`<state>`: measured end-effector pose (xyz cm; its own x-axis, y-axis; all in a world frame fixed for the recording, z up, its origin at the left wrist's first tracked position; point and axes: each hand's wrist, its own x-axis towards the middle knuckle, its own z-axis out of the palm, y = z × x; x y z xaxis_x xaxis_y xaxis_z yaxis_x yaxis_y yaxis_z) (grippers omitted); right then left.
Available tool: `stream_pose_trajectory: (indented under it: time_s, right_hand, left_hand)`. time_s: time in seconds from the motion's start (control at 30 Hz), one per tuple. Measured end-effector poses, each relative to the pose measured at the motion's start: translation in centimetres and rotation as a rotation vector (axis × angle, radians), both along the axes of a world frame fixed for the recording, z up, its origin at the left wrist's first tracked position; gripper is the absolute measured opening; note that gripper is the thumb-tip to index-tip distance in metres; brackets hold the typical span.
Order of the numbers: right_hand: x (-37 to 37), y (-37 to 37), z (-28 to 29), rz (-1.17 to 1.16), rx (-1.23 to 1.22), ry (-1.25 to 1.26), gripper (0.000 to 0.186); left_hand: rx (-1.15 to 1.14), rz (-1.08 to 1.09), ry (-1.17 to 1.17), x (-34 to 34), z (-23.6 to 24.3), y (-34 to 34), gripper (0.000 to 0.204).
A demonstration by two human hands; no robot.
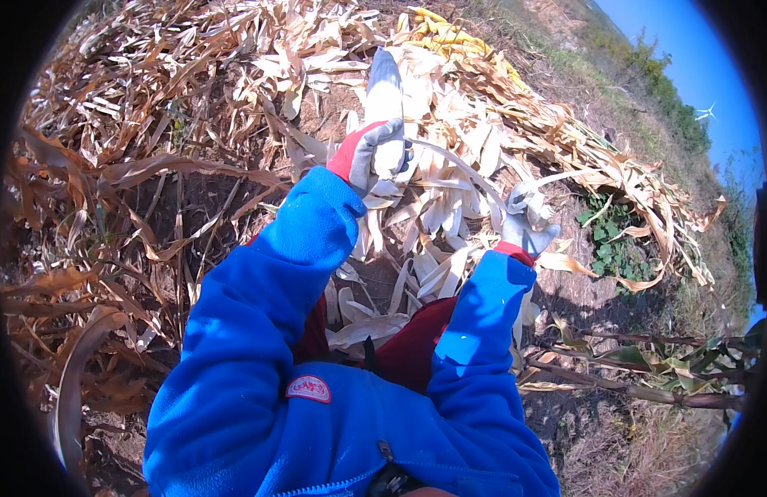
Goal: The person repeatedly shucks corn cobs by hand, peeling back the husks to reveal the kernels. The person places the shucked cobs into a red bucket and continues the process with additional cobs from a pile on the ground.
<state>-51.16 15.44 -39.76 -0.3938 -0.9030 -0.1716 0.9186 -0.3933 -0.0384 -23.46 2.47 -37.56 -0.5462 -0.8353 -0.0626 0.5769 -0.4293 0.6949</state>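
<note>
The long, pointed corn ear in pale dry husk [383,95] stands in the closed, grey-gloved left hand [377,156], its long axis directed away from the body. The grey-gloved right hand [526,230], apart toward the right, pinches a thin, pale husk strip [460,163] reaching toward the ear.

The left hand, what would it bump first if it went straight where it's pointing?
Probably the pale dry husks ahead of the left hand, before the yellow corn cobs farther off. Depth is unclear, so it might pass above the husks.
</note>
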Motion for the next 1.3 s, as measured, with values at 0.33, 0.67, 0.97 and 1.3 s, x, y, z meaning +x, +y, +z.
stream_pose_trajectory:
  time_s: [0.33, 0.67, 0.97, 1.3]
  right_hand:
    - [5.0, -2.6, -0.6, 0.22, 0.251, 0.585, 0.079]
    - [7.3, -2.0, 1.3, 0.193, 0.434, 0.844, 0.042]
    - [6.9, -2.2, 1.0, -0.133, 0.551, 1.552, 0.036]
    - [2.5, -0.4, 0.7, -0.424, 1.017, 2.237, 0.039]
  left_hand:
    - [0.083, -0.562, 0.366, -4.7, 0.1, 5.2, 0.061]
    - [0.146, -0.687, -0.008, -5.6, -0.1, 7.1, 0.053]
    - [-0.347, -0.319, -0.343, -5.9, -1.8, 6.4, 0.052]
    - [-0.104, -0.363, -0.012, -4.8, -0.3, 5.6, 0.055]
